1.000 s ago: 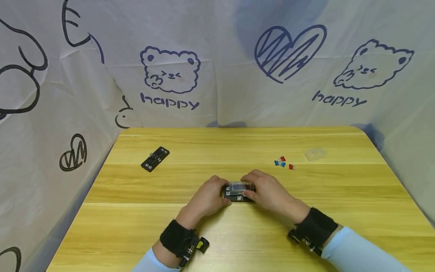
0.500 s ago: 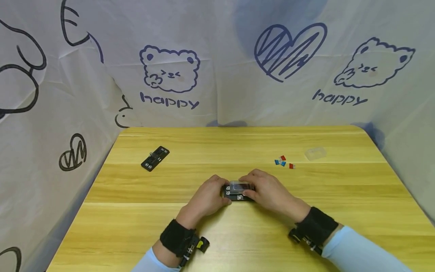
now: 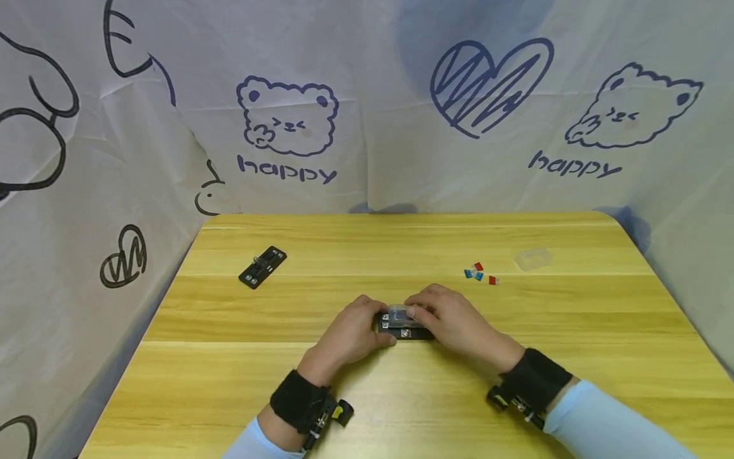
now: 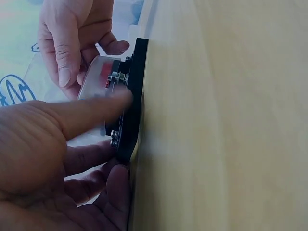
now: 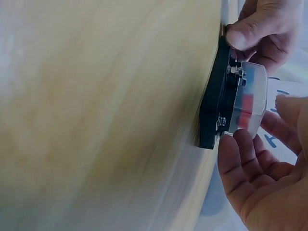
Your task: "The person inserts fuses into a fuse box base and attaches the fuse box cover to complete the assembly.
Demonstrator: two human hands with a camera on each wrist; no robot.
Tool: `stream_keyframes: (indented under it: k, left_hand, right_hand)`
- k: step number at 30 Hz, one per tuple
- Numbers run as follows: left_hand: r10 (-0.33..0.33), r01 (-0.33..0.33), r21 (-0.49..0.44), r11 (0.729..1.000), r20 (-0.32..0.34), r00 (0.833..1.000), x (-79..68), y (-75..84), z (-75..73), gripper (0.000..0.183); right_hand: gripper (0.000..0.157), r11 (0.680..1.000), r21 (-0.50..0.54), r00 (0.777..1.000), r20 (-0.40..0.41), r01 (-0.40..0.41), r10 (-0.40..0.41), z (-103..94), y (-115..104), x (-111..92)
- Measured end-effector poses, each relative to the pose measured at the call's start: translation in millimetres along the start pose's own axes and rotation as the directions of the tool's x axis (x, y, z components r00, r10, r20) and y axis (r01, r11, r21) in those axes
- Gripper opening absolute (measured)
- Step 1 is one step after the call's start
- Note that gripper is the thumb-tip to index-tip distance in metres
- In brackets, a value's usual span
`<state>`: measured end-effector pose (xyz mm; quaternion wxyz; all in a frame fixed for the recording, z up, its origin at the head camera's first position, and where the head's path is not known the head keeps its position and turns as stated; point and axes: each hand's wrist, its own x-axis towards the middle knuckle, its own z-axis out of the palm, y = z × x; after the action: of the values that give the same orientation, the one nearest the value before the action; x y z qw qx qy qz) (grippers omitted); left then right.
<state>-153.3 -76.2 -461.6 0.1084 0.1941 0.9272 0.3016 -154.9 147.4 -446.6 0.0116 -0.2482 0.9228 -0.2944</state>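
Note:
A black fuse block (image 3: 395, 334) with metal screw terminals lies on the table under a clear cover (image 3: 398, 314). Red (image 5: 246, 102) and blue (image 5: 250, 76) fuses show through the cover in the right wrist view. My left hand (image 3: 354, 328) grips the block's left end, thumb along the near edge and fingers behind. At the right end, the curled fingers of my right hand (image 3: 453, 319) touch the end of the cover. The right thumb (image 5: 288, 108) is over the cover's top, slightly apart from it in the right wrist view.
A second black fuse block (image 3: 262, 268), uncovered, lies at the back left of the wooden table (image 3: 229, 370). Several loose red and blue fuses (image 3: 474, 274) lie at the back right. Beside them is another clear cover (image 3: 533, 259). White cloth walls (image 3: 395, 159) stand behind and at the sides.
My right thumb has shifted from the near side of the clear cover to over its top. The left thumb has slid slightly right along the block's near edge. The block has stayed put.

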Motion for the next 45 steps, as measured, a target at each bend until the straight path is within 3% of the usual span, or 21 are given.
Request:
stream_keyframes:
  k: [8,23,33,45]
  left_hand:
    - [-0.028,0.025,-0.083,0.996,-0.027,0.999,1.1,1.0,-1.3,0.050]
    - [-0.039,0.035,-0.089,0.995,-0.047,0.998,0.8,-0.5,-1.0,0.046]
    - [-0.048,0.044,-0.084,0.995,-0.050,0.998,0.8,0.5,-1.1,0.044]
    - [-0.054,0.050,-0.091,0.995,-0.049,0.997,1.3,0.6,-0.3,0.042]
  right_hand:
    - [0.022,0.991,0.101,0.996,0.006,-0.091,0.091,-0.3,3,1]
    - [0.011,0.964,0.179,0.980,0.041,-0.197,0.192,0.2,3,7]
    - [0.015,0.873,0.365,0.946,0.113,-0.324,0.303,1.6,12,9]
    - [0.013,0.861,0.371,0.937,0.116,-0.348,0.328,0.3,12,9]
